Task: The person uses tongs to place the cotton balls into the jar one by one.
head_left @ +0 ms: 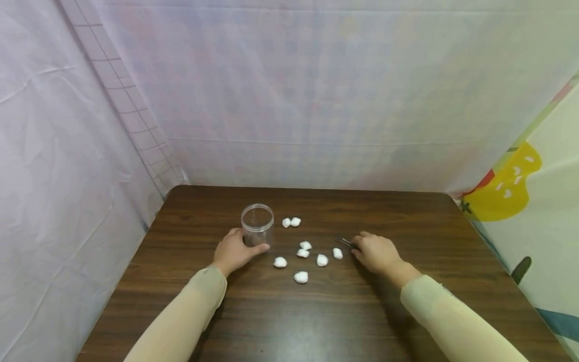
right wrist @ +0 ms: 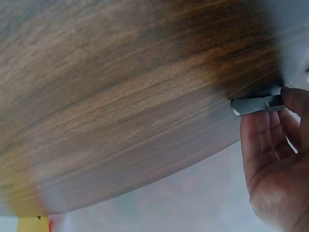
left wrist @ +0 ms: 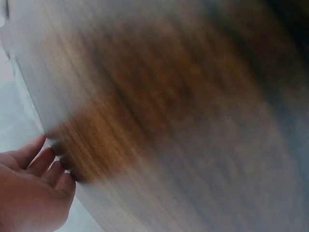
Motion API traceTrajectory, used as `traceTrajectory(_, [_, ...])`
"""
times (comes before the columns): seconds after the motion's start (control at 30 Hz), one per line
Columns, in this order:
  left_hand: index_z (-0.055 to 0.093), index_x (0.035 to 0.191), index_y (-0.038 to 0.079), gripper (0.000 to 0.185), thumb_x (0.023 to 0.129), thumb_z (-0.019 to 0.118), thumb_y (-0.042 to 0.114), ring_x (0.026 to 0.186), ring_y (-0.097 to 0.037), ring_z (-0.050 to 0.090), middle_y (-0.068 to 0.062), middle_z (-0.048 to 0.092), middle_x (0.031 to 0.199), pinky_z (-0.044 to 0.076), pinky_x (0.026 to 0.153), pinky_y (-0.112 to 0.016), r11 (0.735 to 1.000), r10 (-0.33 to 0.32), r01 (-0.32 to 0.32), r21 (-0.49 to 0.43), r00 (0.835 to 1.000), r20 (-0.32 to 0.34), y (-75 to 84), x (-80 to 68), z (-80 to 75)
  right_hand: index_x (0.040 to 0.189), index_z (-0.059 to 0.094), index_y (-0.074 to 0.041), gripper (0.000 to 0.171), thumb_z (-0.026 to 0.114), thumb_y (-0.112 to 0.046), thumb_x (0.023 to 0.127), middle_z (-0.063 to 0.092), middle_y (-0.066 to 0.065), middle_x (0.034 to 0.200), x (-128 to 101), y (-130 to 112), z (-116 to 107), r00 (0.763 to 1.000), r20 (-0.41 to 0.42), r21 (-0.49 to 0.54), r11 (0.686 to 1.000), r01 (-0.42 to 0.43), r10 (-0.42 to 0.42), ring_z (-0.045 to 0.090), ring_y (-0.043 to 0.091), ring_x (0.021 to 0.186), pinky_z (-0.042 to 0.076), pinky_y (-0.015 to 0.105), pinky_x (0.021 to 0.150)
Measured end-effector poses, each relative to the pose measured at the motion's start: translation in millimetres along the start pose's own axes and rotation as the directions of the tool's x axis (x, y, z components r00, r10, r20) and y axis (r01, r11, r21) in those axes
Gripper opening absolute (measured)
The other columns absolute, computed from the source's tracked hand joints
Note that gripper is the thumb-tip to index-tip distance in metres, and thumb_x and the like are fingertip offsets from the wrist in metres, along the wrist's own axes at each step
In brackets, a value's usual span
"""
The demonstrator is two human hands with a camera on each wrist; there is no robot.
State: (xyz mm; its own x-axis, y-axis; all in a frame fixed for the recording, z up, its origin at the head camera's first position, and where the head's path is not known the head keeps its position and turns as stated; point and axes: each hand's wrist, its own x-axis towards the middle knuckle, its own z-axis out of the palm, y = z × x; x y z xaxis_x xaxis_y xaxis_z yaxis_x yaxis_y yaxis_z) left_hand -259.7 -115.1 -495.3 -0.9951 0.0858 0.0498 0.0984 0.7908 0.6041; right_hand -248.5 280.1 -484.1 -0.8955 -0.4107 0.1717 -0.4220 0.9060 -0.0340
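Observation:
A clear jar [head_left: 258, 230] with no lid stands upright on the left half of the table. My left hand [head_left: 235, 252] grips it low on its side, the thumb across the front; in the left wrist view that hand [left wrist: 36, 186] shows at the lower left corner. My right hand [head_left: 376, 252] pinches metal tweezers [head_left: 346, 243], tips pointing left. Their flat silver end [right wrist: 251, 105] sticks out between thumb and fingers in the right wrist view. Just left of the tweezers lies a white cotton ball [head_left: 338, 254].
Several more cotton balls lie loose between the hands, one [head_left: 300, 277] nearest me and a touching pair [head_left: 295, 221] farther back beside the jar. The dark wooden table [head_left: 289, 311] ends at a pale curtain [head_left: 316, 100]. A patterned cloth [head_left: 506, 186] hangs at the right.

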Motion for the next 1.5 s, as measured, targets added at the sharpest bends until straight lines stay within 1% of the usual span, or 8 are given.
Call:
traceTrajectory(0.13, [0.058, 0.137, 0.007, 0.085, 0.077, 0.074, 0.066, 0.123, -0.036, 0.054, -0.015, 0.056, 0.135, 0.042, 0.100, -0.056, 1.000, -0.007, 0.006, 0.004, 1.000, 0.006, -0.6, -0.1, 0.8, 0.102, 0.072, -0.008, 0.021, 0.078, -0.019, 0.086, 0.062, 0.001, 0.088, -1.2, 1.9, 2.5, 1.000, -0.006, 0.008, 1.000, 0.012, -0.012, 0.067, 0.025, 0.075, 0.055, 0.045, 0.060])
traceTrajectory(0.27, [0.059, 0.137, 0.007, 0.085, 0.077, 0.074, 0.066, 0.122, -0.036, 0.054, -0.015, 0.056, 0.135, 0.042, 0.099, -0.056, 1.000, -0.004, 0.004, 0.007, 1.000, 0.004, -1.7, 0.1, 1.8, 0.104, 0.072, -0.007, 0.022, 0.079, -0.018, 0.086, 0.064, 0.003, 0.094, -1.5, 5.8, 3.5, 0.999, -0.011, 0.025, 0.999, 0.045, -0.045, 0.068, 0.027, 0.081, 0.056, 0.047, 0.065])
traceTrajectory(0.47, [0.060, 0.136, 0.009, 0.085, 0.077, 0.074, 0.067, 0.121, -0.035, 0.055, -0.015, 0.057, 0.134, 0.043, 0.099, -0.056, 1.000, -0.002, 0.002, 0.007, 1.000, -0.001, -3.6, 0.3, 4.0, 0.111, 0.072, -0.006, 0.027, 0.078, -0.016, 0.087, 0.066, 0.006, 0.102, -1.4, 12.8, 2.1, 0.995, 0.022, 0.069, 0.993, 0.097, -0.099, 0.068, 0.028, 0.088, 0.057, 0.048, 0.072])
traceTrajectory(0.6, [0.060, 0.136, 0.010, 0.083, 0.077, 0.074, 0.067, 0.120, -0.035, 0.055, -0.015, 0.058, 0.133, 0.044, 0.097, -0.057, 1.000, 0.007, -0.007, 0.009, 1.000, -0.005, -2.8, -0.5, 4.5, 0.112, 0.072, -0.005, 0.028, 0.078, -0.016, 0.087, 0.066, 0.005, 0.103, -1.2, 16.3, 3.8, 0.992, 0.027, 0.085, 0.989, 0.118, -0.121, 0.068, 0.027, 0.089, 0.057, 0.047, 0.073])
traceTrajectory(0.93, [0.062, 0.133, 0.009, 0.079, 0.077, 0.076, 0.064, 0.119, -0.035, 0.056, -0.015, 0.059, 0.131, 0.044, 0.097, -0.056, 1.000, 0.012, -0.012, 0.004, 1.000, -0.019, -1.9, -2.8, 4.4, 0.110, 0.073, -0.007, 0.025, 0.078, -0.015, 0.086, 0.066, 0.004, 0.100, -4.4, 19.5, 6.7, 0.990, -0.002, 0.067, 0.988, 0.139, -0.139, 0.068, 0.026, 0.085, 0.057, 0.047, 0.070])
traceTrajectory(1.2, [0.062, 0.133, 0.010, 0.078, 0.077, 0.075, 0.064, 0.120, -0.034, 0.056, -0.014, 0.059, 0.131, 0.044, 0.098, -0.056, 1.000, 0.009, -0.009, -0.004, 1.000, -0.008, -1.3, -2.4, 5.2, 0.109, 0.073, -0.009, 0.025, 0.079, -0.015, 0.085, 0.066, -0.002, 0.097, -13.4, 20.1, -12.2, 0.982, -0.059, 0.085, 0.980, 0.182, -0.177, 0.066, 0.019, 0.080, 0.056, 0.041, 0.064])
traceTrajectory(1.33, [0.063, 0.132, 0.010, 0.078, 0.077, 0.075, 0.065, 0.119, -0.033, 0.056, -0.014, 0.060, 0.129, 0.044, 0.097, -0.056, 1.000, 0.016, -0.016, -0.001, 1.000, -0.014, -2.1, -0.4, 4.7, 0.107, 0.074, -0.011, 0.024, 0.080, -0.015, 0.084, 0.064, -0.005, 0.093, -17.6, 17.7, -22.4, 0.975, -0.067, 0.063, 0.975, 0.215, -0.210, 0.063, 0.012, 0.073, 0.053, 0.037, 0.059])
traceTrajectory(1.5, [0.063, 0.132, 0.010, 0.078, 0.077, 0.075, 0.064, 0.117, -0.034, 0.057, -0.014, 0.060, 0.128, 0.045, 0.097, -0.056, 1.000, 0.020, -0.020, 0.001, 1.000, -0.012, -0.2, 0.1, 0.5, 0.104, 0.075, -0.013, 0.022, 0.081, -0.016, 0.083, 0.062, -0.007, 0.089, -22.8, 14.9, -26.8, 0.967, -0.087, 0.033, 0.969, 0.243, -0.240, 0.057, 0.007, 0.065, 0.050, 0.033, 0.053])
